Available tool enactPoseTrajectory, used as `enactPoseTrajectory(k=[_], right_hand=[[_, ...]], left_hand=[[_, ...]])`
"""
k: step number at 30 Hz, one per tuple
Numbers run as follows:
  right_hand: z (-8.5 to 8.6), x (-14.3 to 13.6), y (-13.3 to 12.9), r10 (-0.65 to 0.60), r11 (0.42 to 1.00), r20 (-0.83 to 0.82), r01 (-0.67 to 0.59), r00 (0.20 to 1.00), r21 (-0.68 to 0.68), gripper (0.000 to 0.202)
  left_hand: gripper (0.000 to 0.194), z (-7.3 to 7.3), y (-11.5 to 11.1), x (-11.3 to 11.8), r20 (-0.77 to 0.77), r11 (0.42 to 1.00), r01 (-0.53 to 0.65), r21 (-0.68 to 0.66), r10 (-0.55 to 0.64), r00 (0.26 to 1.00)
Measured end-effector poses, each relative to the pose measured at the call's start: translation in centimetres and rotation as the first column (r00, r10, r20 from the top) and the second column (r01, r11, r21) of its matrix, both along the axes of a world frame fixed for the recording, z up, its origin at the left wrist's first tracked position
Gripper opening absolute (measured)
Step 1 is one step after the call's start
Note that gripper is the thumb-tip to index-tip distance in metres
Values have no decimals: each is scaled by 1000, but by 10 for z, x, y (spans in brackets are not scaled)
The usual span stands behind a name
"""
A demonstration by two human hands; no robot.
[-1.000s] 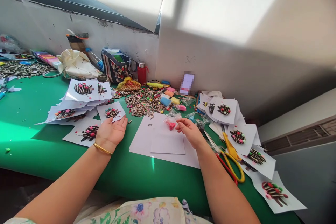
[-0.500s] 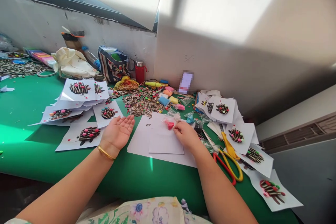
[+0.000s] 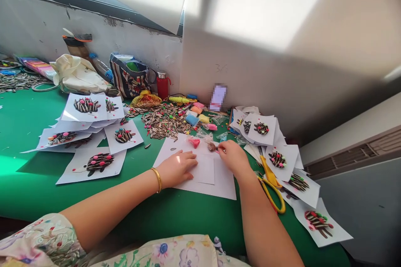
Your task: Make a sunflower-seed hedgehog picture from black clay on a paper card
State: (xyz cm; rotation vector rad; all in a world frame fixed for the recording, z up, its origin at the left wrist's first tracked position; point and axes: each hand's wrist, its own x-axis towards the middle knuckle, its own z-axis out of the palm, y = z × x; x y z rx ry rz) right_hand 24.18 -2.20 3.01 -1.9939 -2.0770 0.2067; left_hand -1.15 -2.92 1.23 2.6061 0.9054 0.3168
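Note:
My left hand (image 3: 179, 168) lies palm down and open on a small white card (image 3: 203, 172), which rests on a larger white sheet (image 3: 225, 185). My right hand (image 3: 235, 156) is closed in a pinch at the edge of a brown clay-like lump (image 3: 212, 147), apparently in clear wrap; the exact hold is partly hidden. Left of that lump sits a red-pink clay lump (image 3: 194, 142) in clear plastic. A single striped seed (image 3: 173, 149) lies on the sheet beyond my left hand.
Striped seeds (image 3: 166, 121) are heaped behind the sheet, near wrapped coloured clay blocks (image 3: 192, 119). Cards with seed hedgehogs lie at left (image 3: 100, 162) and right (image 3: 283, 158). Yellow-handled scissors (image 3: 275, 192) rest beside my right forearm. A red flask (image 3: 162, 85) stands by the wall.
My left hand has turned from palm up to palm down and moved right onto the card. My right hand has shifted slightly right, and the brown lump now shows at its fingertips.

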Motion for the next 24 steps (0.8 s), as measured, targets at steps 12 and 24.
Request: enactPoseTrajectory(k=[12, 24], right_hand=[[-7, 17, 13, -108, 965, 323, 177, 940, -192, 24], [8, 4, 1, -225, 973, 26, 226, 974, -49, 10]], left_hand=[[46, -6, 43, 3, 13, 982, -35, 184, 33, 999], [52, -15, 52, -6, 21, 954, -248, 171, 248, 969]])
